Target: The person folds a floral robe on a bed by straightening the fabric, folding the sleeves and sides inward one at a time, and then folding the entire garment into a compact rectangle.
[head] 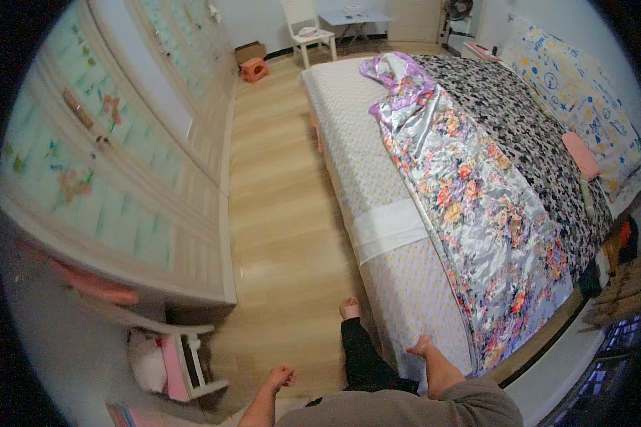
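My right hand is over the near edge of the bed, by the patterned sheet; whether it touches the sheet I cannot tell. Low in front of me, my left hand hangs above the wood-look floor, its fingers loosely curled and nothing seen in it. A shiny floral quilt with a purple border lies lengthwise on the bed, rumpled at its far end. Beyond it spreads a black and white patterned cover. A white cloth band crosses the sheet.
Wardrobes with floral panels line the left side. A white chair, a small folding table and an orange box-shaped object stand at the far end. A white and pink chair is at the lower left. A pink pillow lies at the right.
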Demonstrator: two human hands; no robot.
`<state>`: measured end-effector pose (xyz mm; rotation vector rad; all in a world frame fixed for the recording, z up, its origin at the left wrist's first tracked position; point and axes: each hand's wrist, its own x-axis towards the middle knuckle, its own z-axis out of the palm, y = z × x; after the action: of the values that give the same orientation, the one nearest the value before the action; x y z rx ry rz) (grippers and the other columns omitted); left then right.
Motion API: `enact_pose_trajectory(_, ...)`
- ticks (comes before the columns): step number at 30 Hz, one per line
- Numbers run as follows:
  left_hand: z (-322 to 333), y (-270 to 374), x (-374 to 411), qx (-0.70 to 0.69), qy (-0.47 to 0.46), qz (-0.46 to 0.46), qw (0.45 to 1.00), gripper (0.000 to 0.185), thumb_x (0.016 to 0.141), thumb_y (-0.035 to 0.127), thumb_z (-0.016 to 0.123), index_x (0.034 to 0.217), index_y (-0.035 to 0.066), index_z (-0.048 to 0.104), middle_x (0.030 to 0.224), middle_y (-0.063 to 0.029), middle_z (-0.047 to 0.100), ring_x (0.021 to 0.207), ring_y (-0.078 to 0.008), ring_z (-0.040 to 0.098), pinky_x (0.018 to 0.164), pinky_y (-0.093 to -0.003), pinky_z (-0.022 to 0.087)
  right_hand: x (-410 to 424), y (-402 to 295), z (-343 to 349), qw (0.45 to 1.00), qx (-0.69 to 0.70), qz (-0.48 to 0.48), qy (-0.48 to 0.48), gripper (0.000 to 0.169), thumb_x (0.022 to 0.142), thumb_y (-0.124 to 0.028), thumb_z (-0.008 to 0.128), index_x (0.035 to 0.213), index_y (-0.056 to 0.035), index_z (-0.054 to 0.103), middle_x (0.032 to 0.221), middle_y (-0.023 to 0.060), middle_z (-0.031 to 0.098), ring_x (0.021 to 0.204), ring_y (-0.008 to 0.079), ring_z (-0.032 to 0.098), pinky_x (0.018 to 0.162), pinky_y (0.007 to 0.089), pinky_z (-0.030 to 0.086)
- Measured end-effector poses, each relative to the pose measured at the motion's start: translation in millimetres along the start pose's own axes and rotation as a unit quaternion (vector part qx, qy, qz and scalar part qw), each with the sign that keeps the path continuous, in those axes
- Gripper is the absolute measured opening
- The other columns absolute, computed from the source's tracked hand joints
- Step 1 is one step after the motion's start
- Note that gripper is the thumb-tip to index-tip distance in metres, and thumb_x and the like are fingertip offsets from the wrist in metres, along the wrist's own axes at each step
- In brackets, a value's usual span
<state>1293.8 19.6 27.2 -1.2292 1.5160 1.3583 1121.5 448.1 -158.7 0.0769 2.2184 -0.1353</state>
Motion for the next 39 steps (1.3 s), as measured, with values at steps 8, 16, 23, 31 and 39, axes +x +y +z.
enact_pose_trajectory(8, -60.7, 134.9, 77.9, 0.081, -0.036, 0.036, 0.995, 0.019, 0.079, 0.021, 0.046, 0.085, 0.003, 0.05, 0.076, -0.0067, 0.056, 0.06, -0.0151, 0.053, 0.051, -0.0281, 0.044, 19.0, -32.2, -64.8, 0.975, -0.032, -0.14, -0.168, 0.034, 0.067, -0.037, 0.053, 0.083, -0.007, 0.055, 0.079, 0.0093, 0.056, 0.069, 0.0201, 0.052, 0.063, 0.0335, 0.041)
enact_pose_trajectory(16, -114.0, 306.0, 125.2, 0.017, -0.022, 0.15, 0.988, 0.018, 0.08, 0.02, 0.044, 0.081, 0.003, 0.05, 0.074, -0.0061, 0.055, 0.058, -0.0147, 0.052, 0.053, -0.0302, 0.044, 92.5, -232.0, -269.9, 0.927, 0.368, -0.076, -0.009, 0.023, 0.077, -0.023, 0.044, 0.072, -0.004, 0.056, 0.061, 0.0089, 0.058, 0.051, 0.0171, 0.055, 0.046, 0.0317, 0.043)
enact_pose_trajectory(23, -206.6, 364.5, 183.6, 0.055, -0.045, 0.087, 0.994, 0.015, 0.079, 0.017, 0.046, 0.08, 0.003, 0.051, 0.067, -0.0068, 0.054, 0.056, -0.0161, 0.052, 0.05, -0.0288, 0.043, 168.0, -359.5, -337.6, 0.932, 0.345, -0.075, -0.081, 0.019, 0.076, -0.018, 0.044, 0.076, -0.0024, 0.054, 0.065, 0.008, 0.059, 0.054, 0.0148, 0.056, 0.048, 0.0294, 0.044)
enact_pose_trajectory(31, -363.1, 490.1, 247.3, 0.06, -0.011, 0.072, 0.996, 0.013, 0.077, 0.015, 0.047, 0.077, 0.002, 0.048, 0.068, -0.0107, 0.054, 0.054, -0.02, 0.053, 0.043, -0.0316, 0.042, 234.1, -412.9, -341.7, 0.982, 0.178, -0.056, -0.035, 0.027, 0.078, -0.021, 0.042, 0.07, -0.0005, 0.057, 0.067, 0.0073, 0.06, 0.059, 0.016, 0.056, 0.057, 0.0316, 0.045)
enact_pose_trajectory(39, -350.5, 702.1, 317.4, 0.147, -0.04, 0.144, 0.978, 0.016, 0.078, 0.019, 0.045, 0.077, 0.003, 0.049, 0.07, -0.0095, 0.055, 0.054, -0.0182, 0.053, 0.046, -0.029, 0.043, 254.3, -460.2, -452.7, 0.861, 0.505, 0.015, -0.055, 0.02, 0.079, -0.017, 0.043, 0.076, -0.0005, 0.055, 0.064, 0.0081, 0.059, 0.048, 0.0142, 0.055, 0.046, 0.0287, 0.044)
